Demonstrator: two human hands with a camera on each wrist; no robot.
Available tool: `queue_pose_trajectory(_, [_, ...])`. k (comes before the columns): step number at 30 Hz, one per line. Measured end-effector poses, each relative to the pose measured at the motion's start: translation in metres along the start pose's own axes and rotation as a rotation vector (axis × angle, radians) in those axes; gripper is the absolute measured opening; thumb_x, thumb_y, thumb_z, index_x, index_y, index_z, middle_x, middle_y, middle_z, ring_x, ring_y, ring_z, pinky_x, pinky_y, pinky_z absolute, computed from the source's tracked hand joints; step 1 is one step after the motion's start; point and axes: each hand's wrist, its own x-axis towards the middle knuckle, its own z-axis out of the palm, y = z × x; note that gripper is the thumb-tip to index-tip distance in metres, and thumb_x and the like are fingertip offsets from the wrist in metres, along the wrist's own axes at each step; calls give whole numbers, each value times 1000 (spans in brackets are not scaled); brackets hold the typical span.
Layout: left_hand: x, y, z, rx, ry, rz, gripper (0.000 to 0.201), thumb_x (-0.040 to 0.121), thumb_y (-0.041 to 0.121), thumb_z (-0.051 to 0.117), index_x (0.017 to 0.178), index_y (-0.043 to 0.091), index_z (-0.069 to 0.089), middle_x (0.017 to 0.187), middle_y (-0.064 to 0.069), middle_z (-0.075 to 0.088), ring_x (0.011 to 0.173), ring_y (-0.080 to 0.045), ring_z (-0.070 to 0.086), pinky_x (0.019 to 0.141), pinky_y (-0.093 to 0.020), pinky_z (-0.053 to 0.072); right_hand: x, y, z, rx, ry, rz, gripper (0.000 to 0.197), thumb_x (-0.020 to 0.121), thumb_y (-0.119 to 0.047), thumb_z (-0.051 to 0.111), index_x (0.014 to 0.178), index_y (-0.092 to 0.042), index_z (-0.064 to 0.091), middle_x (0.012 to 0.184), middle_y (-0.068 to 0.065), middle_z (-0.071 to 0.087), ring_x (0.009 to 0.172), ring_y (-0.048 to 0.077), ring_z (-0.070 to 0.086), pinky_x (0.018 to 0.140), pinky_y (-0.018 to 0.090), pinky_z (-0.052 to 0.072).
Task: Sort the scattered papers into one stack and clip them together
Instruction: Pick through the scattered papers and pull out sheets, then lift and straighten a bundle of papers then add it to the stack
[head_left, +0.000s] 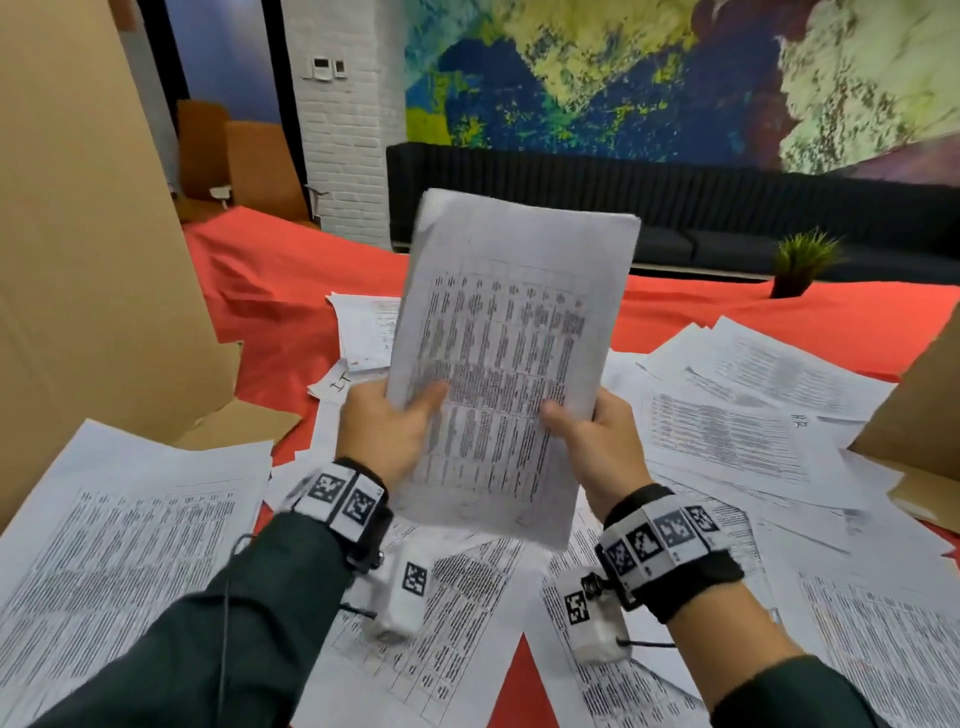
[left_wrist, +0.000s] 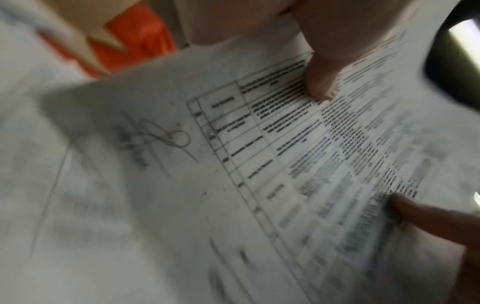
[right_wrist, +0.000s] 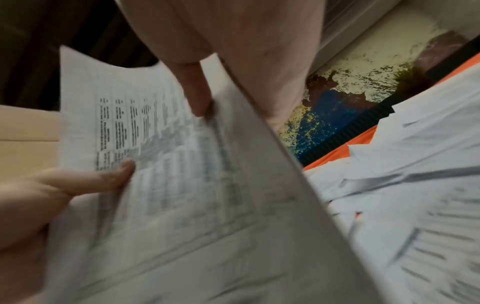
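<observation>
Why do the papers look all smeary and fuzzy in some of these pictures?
Head view: the held sheaf is a bit soft, the room mostly sharp. Left wrist view: the left hand pinches the page; print near the thumb is clear, the lower left smears. Right wrist view: the right hand grips the edge, and loose papers at right streak with motion blur.
</observation>
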Motion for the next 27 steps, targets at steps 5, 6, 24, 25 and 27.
queue_pose_trajectory(5, [22, -5, -104, 190, 150, -34, 35, 87, 37, 79, 81, 3, 70, 73, -11, 69, 61, -25, 61, 56, -29, 47, -1, 4, -16, -75, -299, 154, 18, 86, -13, 79, 100, -10, 67, 98, 11, 76, 82, 19, 72, 78, 41, 56])
queue_pose_trajectory(6, [23, -16, -133, 215, 162, -87, 29, 87, 34, 79, 82, 7, 70, 74, -10, 70, 64, -26, 63, 59, -30, 49, 0, 10, -21, -177, -330, 179, 21, 85, -16, 81, 100, -10, 68, 99, 9, 76, 82, 17, 71, 77, 39, 55])
queue_pose_trajectory(24, [-15, -118, -294, 1361, 32, -510, 37, 70, 29, 77, 102, 17, 62, 91, -5, 66, 85, -30, 64, 78, -40, 57, 3, 49, 5, -1019, -553, 167, 15, 81, -28, 79, 94, -24, 72, 91, -16, 61, 89, 9, 57, 67, 21, 40])
queue_pose_trajectory(25, [-19, -108, -286, 1469, 25, -487, 43, 71, 30, 74, 109, 16, 59, 102, -5, 64, 97, -30, 60, 83, -41, 55, 3, 49, 6, -1020, -551, 171, 15, 81, -28, 80, 93, -25, 72, 91, -16, 60, 89, 8, 56, 67, 21, 40])
queue_pose_trajectory(27, [-24, -85, -259, 1598, -11, -393, 53, 78, 38, 73, 123, 18, 54, 123, -3, 57, 117, -30, 51, 89, -42, 52, 4, 49, 8, -1043, -546, 186, 17, 80, -29, 80, 93, -26, 71, 95, -12, 62, 93, 11, 58, 70, 23, 42])
